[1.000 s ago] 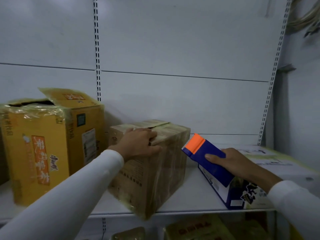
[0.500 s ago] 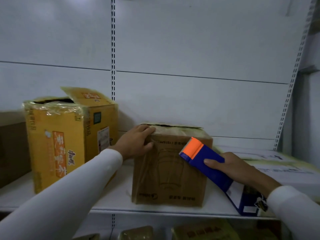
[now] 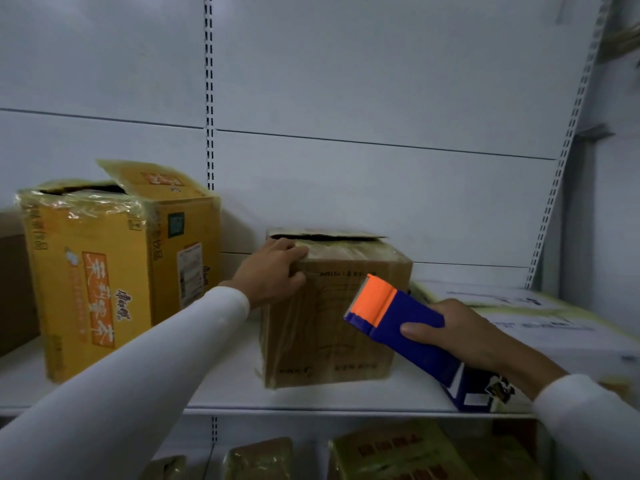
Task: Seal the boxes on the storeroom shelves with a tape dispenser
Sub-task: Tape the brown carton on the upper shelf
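A: While my right hand [image 3: 474, 336] keeps its grip clenched round the blue body of the tape dispenser [image 3: 403, 329], where does its working end sit?

B: Orange end up and leftward, in front of the brown box [image 3: 332, 320], near its front face. I cannot tell whether it touches the cardboard.

A: And my left hand [image 3: 272, 273]?

B: Fingers are curled over the box's upper left corner, thumb on the front face: a grasping, steadying grip.

A: Where does the box stand?

B: On the white shelf [image 3: 221, 386], near the front edge, its top flaps [image 3: 325, 234] ajar with a dark gap beneath them. To its left stands a yellow carton [image 3: 104, 271], apart from it, its own top also loosely open. To the right lies a flat white box [image 3: 540, 320], and a blue carton [image 3: 474, 389] sits partly behind my right wrist.

A: Which step is this?

B: Judged from the lay: box braced, dispenser presented, seam not yet taped.

A: What does the next move call for?

B: Probably pressing the flaps flat, lifting the orange end to the top seam, and drawing tape across while the left hand resists sliding.
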`<action>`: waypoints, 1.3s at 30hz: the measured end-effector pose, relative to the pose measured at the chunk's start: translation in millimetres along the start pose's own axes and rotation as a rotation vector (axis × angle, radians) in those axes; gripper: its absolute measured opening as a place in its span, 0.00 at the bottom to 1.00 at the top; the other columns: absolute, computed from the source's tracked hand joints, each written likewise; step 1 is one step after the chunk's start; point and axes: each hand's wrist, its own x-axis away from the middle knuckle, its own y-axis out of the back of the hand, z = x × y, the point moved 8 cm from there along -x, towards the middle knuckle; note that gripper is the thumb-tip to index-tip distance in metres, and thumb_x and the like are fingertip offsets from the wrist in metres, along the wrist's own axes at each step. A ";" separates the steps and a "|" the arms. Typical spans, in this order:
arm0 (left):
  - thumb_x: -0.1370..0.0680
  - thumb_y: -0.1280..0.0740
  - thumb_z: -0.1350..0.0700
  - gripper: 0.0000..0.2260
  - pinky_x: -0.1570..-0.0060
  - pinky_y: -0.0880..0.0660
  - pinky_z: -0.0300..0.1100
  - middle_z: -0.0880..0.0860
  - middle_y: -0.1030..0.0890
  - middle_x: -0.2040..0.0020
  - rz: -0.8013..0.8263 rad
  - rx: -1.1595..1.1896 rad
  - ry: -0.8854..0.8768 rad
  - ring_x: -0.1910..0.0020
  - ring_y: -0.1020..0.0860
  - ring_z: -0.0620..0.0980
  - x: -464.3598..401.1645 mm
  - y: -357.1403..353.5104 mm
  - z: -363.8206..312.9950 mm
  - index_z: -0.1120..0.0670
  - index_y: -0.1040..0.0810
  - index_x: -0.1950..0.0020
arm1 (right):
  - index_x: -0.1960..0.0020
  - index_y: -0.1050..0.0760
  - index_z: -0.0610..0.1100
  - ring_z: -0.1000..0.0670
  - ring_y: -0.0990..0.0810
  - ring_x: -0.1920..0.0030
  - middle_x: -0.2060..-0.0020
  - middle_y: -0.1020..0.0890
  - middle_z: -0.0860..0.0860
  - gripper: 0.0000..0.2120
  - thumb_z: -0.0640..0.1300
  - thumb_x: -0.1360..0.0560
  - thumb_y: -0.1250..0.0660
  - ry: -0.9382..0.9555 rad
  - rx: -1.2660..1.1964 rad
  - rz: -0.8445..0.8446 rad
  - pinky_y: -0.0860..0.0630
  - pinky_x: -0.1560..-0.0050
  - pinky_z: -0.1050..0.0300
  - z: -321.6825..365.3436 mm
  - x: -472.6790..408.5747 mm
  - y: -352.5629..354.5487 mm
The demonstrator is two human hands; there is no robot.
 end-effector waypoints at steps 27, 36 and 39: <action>0.19 0.38 0.57 0.19 0.36 0.31 0.43 0.53 0.27 0.32 0.228 0.438 -0.239 0.35 0.28 0.48 73.5 -35.3 -87.1 0.55 0.33 0.28 | 0.59 0.20 0.52 0.59 0.16 0.66 0.64 0.15 0.59 0.26 0.74 0.40 0.29 0.002 0.134 0.134 0.26 0.70 0.72 -34.6 10.8 -31.0; 0.20 0.38 0.63 0.10 0.47 0.24 0.36 0.50 0.19 0.47 0.286 0.712 -0.180 0.48 0.22 0.42 83.9 -46.6 -95.4 0.57 0.24 0.40 | 0.55 0.20 0.52 0.57 0.15 0.63 0.61 0.14 0.58 0.21 0.68 0.35 0.28 0.071 0.203 0.177 0.21 0.64 0.68 -31.3 14.0 -45.1; 0.20 0.37 0.62 0.07 0.51 0.24 0.34 0.48 0.19 0.51 0.299 0.727 -0.124 0.53 0.21 0.40 83.3 -53.2 -92.2 0.57 0.22 0.44 | 0.53 0.20 0.52 0.56 0.15 0.61 0.60 0.14 0.59 0.20 0.66 0.34 0.28 0.063 0.206 0.176 0.18 0.60 0.64 -34.3 15.7 -46.6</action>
